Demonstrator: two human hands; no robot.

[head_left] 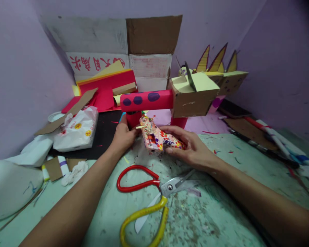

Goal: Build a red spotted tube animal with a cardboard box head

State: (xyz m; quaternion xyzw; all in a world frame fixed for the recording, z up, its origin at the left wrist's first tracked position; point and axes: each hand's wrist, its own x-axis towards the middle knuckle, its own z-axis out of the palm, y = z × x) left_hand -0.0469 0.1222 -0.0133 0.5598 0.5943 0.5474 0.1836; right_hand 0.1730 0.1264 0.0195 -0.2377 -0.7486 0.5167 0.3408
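My right hand [189, 145] grips a small box wrapped in bright patterned paper [156, 136], held just above the table. My left hand [123, 135] pinches a thin pale strip at the box's left end, fingers closed on it. Right behind both hands stands a paper animal: a pink tube body with purple spots [146, 100] on red legs, with a cardboard box head [194, 96]. Large scissors [146, 197] with one red and one yellow handle lie open on the table in front of my forearms.
A green, paint-stained table [221, 212] carries paper scraps. A white plastic bag [77, 132] and cardboard pieces lie at left. Red and yellow paper sheets [105, 87] lean on an open carton [134, 44] at the back. A second spiked cardboard figure [226, 77] stands at right, with rolled papers [283, 145].
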